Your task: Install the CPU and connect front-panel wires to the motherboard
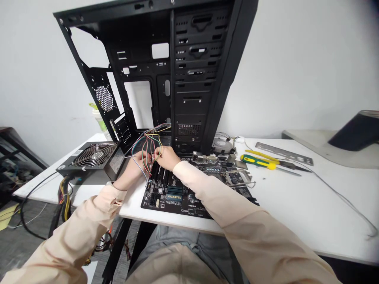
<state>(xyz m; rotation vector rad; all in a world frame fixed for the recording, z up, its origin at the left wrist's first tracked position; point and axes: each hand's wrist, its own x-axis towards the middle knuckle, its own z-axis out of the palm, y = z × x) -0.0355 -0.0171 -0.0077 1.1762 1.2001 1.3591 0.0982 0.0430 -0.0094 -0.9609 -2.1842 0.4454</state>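
Observation:
My left hand (138, 166) and my right hand (165, 157) meet at the far left corner of a black motherboard (185, 208) marked GIGABYTE, lying flat on the table. Their fingers are pinched around thin coloured wires (146, 144), which run out of the tall open computer case (192, 79) behind. Red, green, blue, yellow and white strands loop over and between my fingers. A few of them reach down to the board's left edge. The wire ends at my fingertips are too small and covered to make out.
A power supply (89, 163) with a round fan grille stands on the left, its cables hanging over the edge. On the right are a green-yellow screwdriver (257, 161), yellow-handled pliers (284, 162), a metal I/O plate (284, 154) and a CPU cooler (222, 145). A monitor stand (319, 148) is far right.

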